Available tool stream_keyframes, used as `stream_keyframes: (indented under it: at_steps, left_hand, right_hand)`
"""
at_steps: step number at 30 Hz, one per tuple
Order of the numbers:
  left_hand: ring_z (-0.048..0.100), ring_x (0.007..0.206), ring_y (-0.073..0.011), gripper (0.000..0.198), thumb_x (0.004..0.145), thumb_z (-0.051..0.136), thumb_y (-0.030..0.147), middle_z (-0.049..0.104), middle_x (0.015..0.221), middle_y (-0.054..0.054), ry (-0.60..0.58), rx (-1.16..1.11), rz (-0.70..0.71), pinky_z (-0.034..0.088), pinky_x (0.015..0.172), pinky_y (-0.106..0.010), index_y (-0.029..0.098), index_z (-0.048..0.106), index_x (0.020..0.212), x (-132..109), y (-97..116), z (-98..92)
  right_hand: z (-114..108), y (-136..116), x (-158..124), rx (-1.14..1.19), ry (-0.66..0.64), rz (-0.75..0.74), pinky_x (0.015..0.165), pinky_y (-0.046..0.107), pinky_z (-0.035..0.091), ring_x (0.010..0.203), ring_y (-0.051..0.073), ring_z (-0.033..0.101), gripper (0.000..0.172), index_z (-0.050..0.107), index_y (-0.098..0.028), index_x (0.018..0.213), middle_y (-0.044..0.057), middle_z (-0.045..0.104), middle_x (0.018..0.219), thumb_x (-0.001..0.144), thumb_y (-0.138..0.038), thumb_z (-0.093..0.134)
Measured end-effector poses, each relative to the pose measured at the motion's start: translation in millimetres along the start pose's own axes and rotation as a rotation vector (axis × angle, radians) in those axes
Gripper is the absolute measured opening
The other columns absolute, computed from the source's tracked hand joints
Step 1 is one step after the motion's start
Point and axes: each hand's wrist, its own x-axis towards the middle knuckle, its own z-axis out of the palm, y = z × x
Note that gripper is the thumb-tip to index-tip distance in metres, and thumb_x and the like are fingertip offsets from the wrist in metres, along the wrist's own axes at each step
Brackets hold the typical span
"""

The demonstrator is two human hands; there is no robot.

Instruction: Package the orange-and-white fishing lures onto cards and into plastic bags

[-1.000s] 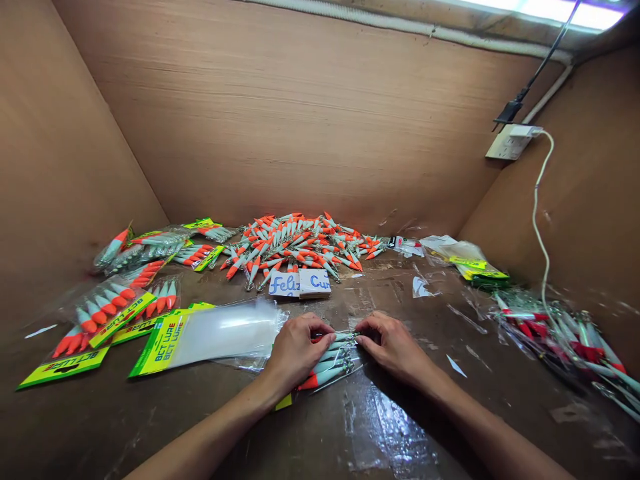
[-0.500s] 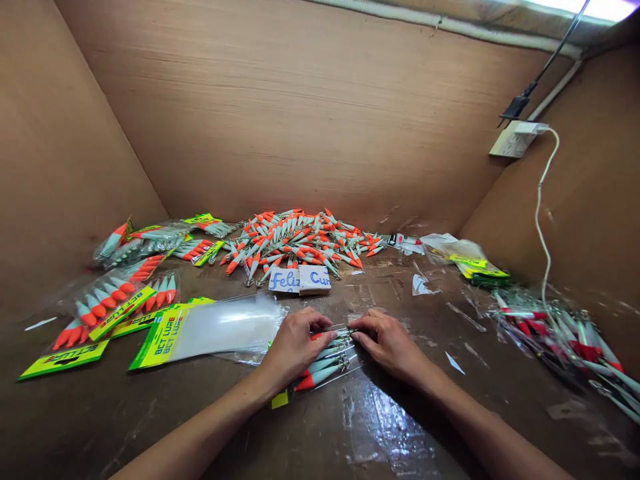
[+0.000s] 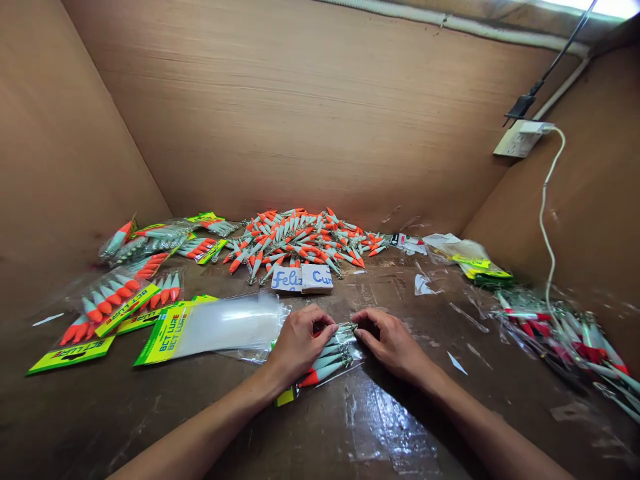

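Observation:
A clear bag of orange-and-white fishing lures (image 3: 327,363) lies on the brown table (image 3: 390,427) just in front of me. My left hand (image 3: 296,345) rests on top of its left part, fingers curled and pressing down on the lures. My right hand (image 3: 390,343) pinches the bag's right end, where the lures' metal hooks show. A yellow-green header card corner sticks out under my left wrist. An empty clear bag with a yellow-green "BCT LURE" header (image 3: 210,330) lies just left of my left hand.
A heap of loose orange-and-white lures (image 3: 295,243) lies at the back, with a small handwritten card (image 3: 301,279) in front. Filled lure packs (image 3: 117,300) spread along the left. Red-and-white lures (image 3: 565,337) pile at the right. Cardboard walls enclose the table; a white cable hangs from a wall socket (image 3: 520,137).
Both hands stay on the lure bag with only slight finger shifts. The view has drifted a little, moving everything slightly right and up.

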Motion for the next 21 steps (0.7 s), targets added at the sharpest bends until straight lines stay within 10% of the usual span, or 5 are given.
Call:
stream_keyframes:
  at_steps: [21]
  left_hand:
    - [0.063, 0.073, -0.0162, 0.013, 0.088, 0.062, 0.023, 0.069, 0.081, -0.002, -0.001, -0.005, 0.010, 0.047, 0.067, -0.027, 0.020, 0.072, 0.082, 0.3, 2.0, -1.0]
  right_hand:
    - [-0.5, 2.1, 1.7, 0.000, 0.016, 0.003, 0.085, 0.032, 0.049, 0.094, 0.021, 0.067, 0.018, 0.071, -0.023, 0.106, 0.005, 0.073, 0.103, 0.092, -0.023, 0.060]
